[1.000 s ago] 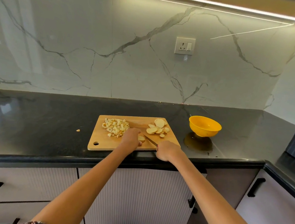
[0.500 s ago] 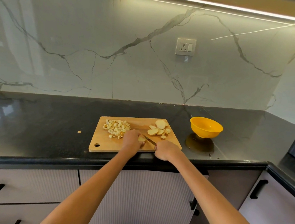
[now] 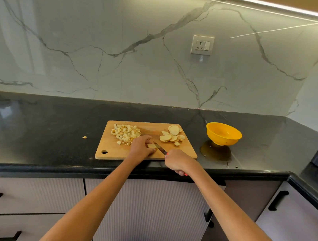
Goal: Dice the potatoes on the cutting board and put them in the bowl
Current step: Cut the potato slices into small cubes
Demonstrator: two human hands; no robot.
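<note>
Yellow bowl [image 3: 223, 134] right of board [image 3: 187, 151]; left fingers [image 3: 147, 138] pinch slice [image 3: 151, 146], right hand [image 3: 176, 159] grips knife [image 3: 159, 148].

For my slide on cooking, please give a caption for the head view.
Left hand holds a potato slice while right hand cuts with knife on cutting board.

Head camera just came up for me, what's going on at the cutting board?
A person is dicing potato on the wooden cutting board. The left hand holds a potato piece steady while the right hand grips a knife, blade against that piece. A pile of diced potato sits at the board's far left, uncut potato slices at its far right. The yellow bowl stands right of the board, apparently empty. One stray bit lies on the black counter.
</note>
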